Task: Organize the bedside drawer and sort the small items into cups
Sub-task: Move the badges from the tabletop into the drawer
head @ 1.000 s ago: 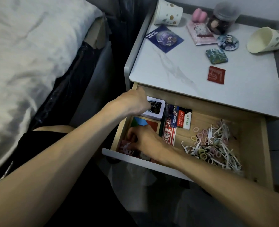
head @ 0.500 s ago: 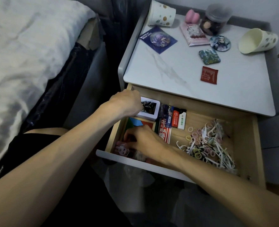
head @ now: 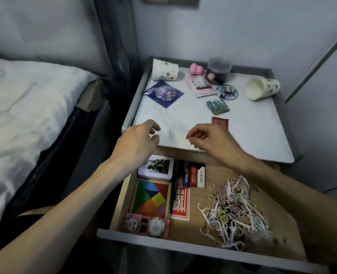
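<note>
I see both hands hovering mid-frame over the nightstand's (head: 248, 139) front edge: the left hand (head: 142, 140) is loosely curled and looks empty, while the right hand (head: 213, 142) has its fingertips pinched together, on what I cannot tell through the blur. I'd stand the tipped paper cup (head: 262, 90) at upper right upright first, then tease apart the pile (head: 233, 212) in the wooden drawer (head: 163, 241) at lower right slowly — thin hooked plastic floss picks snag soft elastic loops.

Cup (head: 262, 90) back-right on nightstand (head: 242, 135) — picks (head: 233, 214), apparently, right in drawer (head: 153, 239).
</note>
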